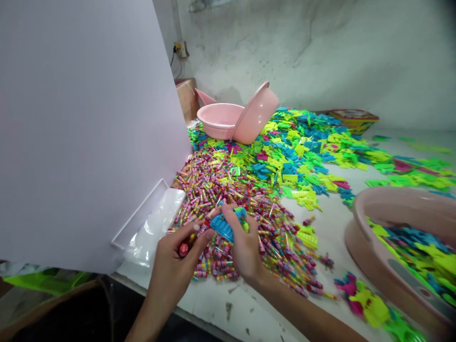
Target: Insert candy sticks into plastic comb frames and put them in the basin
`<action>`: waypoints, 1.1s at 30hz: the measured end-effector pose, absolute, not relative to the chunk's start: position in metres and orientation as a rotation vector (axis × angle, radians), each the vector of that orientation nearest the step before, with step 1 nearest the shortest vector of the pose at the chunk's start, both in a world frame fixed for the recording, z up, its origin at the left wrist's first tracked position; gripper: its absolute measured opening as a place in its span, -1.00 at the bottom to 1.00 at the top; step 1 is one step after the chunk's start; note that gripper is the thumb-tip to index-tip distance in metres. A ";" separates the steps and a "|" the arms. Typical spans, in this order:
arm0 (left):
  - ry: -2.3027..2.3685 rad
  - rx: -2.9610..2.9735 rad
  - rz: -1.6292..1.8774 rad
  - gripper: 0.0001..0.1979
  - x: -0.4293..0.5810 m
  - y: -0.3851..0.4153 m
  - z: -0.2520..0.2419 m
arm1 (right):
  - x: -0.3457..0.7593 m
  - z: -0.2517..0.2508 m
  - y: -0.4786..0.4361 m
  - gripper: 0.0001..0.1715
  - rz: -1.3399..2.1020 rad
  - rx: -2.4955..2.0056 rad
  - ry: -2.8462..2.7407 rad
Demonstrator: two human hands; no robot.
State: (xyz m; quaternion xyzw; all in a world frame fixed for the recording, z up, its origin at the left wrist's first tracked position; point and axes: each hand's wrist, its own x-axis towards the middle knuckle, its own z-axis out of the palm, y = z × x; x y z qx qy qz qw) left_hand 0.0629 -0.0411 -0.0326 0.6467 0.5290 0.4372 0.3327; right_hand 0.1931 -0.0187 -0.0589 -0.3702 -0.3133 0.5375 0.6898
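Observation:
My left hand [181,254] is closed on a small tube with a red end [183,249], which sticks out below the fingers. My right hand [245,240] pinches a blue ribbed plastic piece [223,227], and some yellow-green shows beside it under the fingers. The fingertips of both hands come close together at the blue piece's left end. Whether the two held things touch there, I cannot make out. Beneath and beyond the hands spreads a heap of small pink-wrapped tubes [210,190] with red and yellow parts.
Behind the tubes lies a heap of bright plastic pieces [302,147], with two pink basins [217,126] on it, one tilted. A large pink tub [359,237] of similar pieces stands at right. A white panel [89,128] and clear plastic bag [151,232] are at left.

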 end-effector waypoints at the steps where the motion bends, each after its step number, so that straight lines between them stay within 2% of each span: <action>1: 1.383 1.724 1.131 -0.75 0.062 -0.042 -0.034 | 0.193 -0.059 -0.019 -0.74 1.190 -0.812 -0.708; 7: 1.385 1.946 1.278 -0.76 0.066 -0.048 -0.041 | 0.189 -0.059 -0.026 -0.66 1.148 -0.779 -0.642; 14: 1.185 2.090 1.290 -0.80 0.058 -0.042 -0.042 | 0.187 -0.059 -0.031 -0.64 1.074 -0.706 -0.740; 27: 1.177 2.069 1.107 -0.87 0.042 -0.039 -0.049 | 0.173 -0.075 -0.030 -0.64 1.222 -0.937 -0.435; 33: 1.270 1.966 1.047 -0.81 0.043 -0.034 -0.063 | 0.171 -0.081 -0.024 -0.52 1.182 -1.080 -0.283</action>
